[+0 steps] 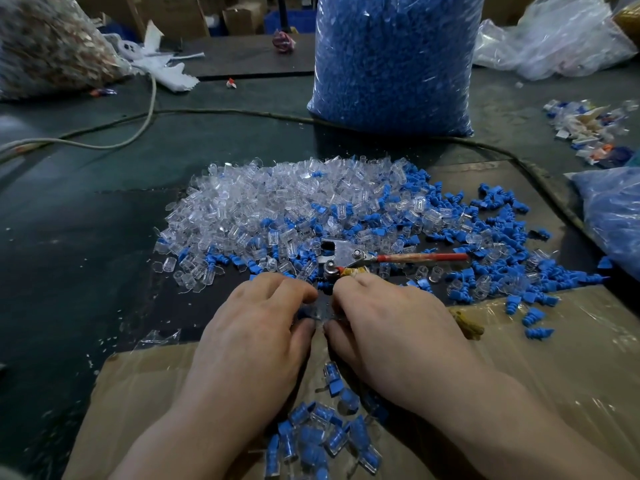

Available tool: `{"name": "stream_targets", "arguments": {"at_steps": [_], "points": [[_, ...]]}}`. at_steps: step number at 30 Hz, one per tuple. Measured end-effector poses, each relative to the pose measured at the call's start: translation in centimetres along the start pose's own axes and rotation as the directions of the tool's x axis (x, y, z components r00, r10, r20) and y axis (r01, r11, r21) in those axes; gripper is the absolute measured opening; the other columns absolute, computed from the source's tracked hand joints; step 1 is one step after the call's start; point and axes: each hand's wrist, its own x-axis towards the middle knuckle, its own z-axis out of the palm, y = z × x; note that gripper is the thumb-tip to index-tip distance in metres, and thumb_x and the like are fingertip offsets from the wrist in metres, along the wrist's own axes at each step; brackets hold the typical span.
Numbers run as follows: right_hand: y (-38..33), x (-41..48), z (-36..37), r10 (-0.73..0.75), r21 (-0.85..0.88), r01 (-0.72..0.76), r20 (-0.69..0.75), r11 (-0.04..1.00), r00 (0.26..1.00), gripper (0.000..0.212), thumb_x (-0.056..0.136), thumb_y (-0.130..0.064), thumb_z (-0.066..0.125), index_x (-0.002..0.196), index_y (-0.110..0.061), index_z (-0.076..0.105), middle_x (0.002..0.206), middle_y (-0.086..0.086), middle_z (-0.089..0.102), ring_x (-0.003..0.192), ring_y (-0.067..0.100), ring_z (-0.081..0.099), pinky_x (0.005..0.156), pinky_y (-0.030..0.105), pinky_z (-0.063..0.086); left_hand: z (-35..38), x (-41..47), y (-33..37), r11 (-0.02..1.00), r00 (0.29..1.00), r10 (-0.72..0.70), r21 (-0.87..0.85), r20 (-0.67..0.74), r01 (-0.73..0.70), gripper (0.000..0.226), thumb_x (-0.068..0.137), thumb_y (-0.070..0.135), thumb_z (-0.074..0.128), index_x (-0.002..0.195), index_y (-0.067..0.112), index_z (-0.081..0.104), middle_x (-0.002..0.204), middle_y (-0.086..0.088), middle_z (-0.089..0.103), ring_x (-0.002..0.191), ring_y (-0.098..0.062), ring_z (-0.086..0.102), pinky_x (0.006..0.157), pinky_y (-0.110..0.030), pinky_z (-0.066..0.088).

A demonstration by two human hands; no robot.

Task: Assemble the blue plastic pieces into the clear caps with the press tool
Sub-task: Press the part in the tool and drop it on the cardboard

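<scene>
— What crowded the hands?
— I saw a heap of clear plastic caps point(263, 202) and ridged blue plastic pieces point(502, 233), with the red-handled metal press tool point(343, 255) lying just beyond the fingers, on a dark green worktop point(79, 223) and taped cardboard point(561, 362).
— And the grip?
— Both clamped: the left hand point(256, 329) and right hand point(389, 327) pinched one small clear cap point(317, 311) between them.

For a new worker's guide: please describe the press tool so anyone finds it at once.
Start at the tall clear bag full of blue plastic pieces at the back. Before it spreads a heap of small clear plastic caps; the grey metal press tool lies at its near edge. Nothing else there is metal, and its long red handle points right.
</scene>
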Motion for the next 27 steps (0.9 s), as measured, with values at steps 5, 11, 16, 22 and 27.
{"name": "stream_targets", "arguments": {"at_steps": [5,11,16,22,27], "points": [[0.2,-0.1,0.1,0.052,0.128,-0.043,-0.066,0.991,0.996,0.020,0.093,-0.045,0.046,0.082,-0.037,0.032,0.077,-0.012,0.047,0.067,0.006,0.046,0.059,0.033,0.040,-0.1,0.0,0.0,0.997,0.999,-0.019,-0.079,-0.038,0.016,0.008,0.087,0.037,0.060,0.094,0.040,0.058,0.088,0.023,0.053,0.085,0.000,0.050,0.073,-0.017,0.035],[0.4,-0.3,0.1,0.097,0.320,-0.042,-0.157,0.946,0.983,0.014,0.091,-0.043,0.052,0.096,-0.042,0.039,0.076,-0.018,0.052,0.072,0.001,0.050,0.066,0.031,0.047,-0.3,0.0,0.0,0.991,0.996,-0.077,-0.113,-0.047,0.071,0.006,0.087,0.038,0.060,0.092,0.041,0.056,0.085,0.025,0.055,0.085,0.008,0.050,0.067,-0.012,0.035],[0.6,-0.2,0.1,0.110,0.361,-0.054,-0.136,0.931,0.985,0.019,0.091,-0.044,0.052,0.110,-0.044,0.046,0.085,-0.022,0.054,0.082,-0.004,0.051,0.072,0.022,0.046,-0.2,-0.2,0.1,0.966,0.980,-0.160,-0.225,-0.119,0.130,0.029,0.084,0.032,0.065,0.109,0.044,0.055,0.094,0.029,0.053,0.096,0.012,0.050,0.070,-0.010,0.034],[1.1,-0.2,0.0,0.110,0.466,-0.050,-0.102,0.883,0.989,0.026,0.093,-0.044,0.054,0.118,-0.049,0.047,0.088,-0.023,0.059,0.082,-0.008,0.054,0.059,0.015,0.044,-1.0,0.2,-1.1,0.968,0.954,-0.250,-0.040,-0.168,0.247,0.038,0.091,0.024,0.059,0.129,0.024,0.063,0.116,0.011,0.056,0.109,-0.015,0.053,0.093,-0.035,0.044],[0.9,-0.4,-0.4,0.029,0.494,0.009,-0.069,0.869,0.997,0.022,0.093,-0.042,0.055,0.113,-0.050,0.051,0.095,-0.030,0.057,0.087,-0.007,0.055,0.067,0.017,0.046,-0.7,0.1,-0.7,0.985,0.982,-0.171,0.003,-0.076,0.172,0.025,0.090,0.024,0.064,0.113,0.028,0.072,0.105,0.013,0.061,0.101,-0.011,0.055,0.085,-0.026,0.039]]}}
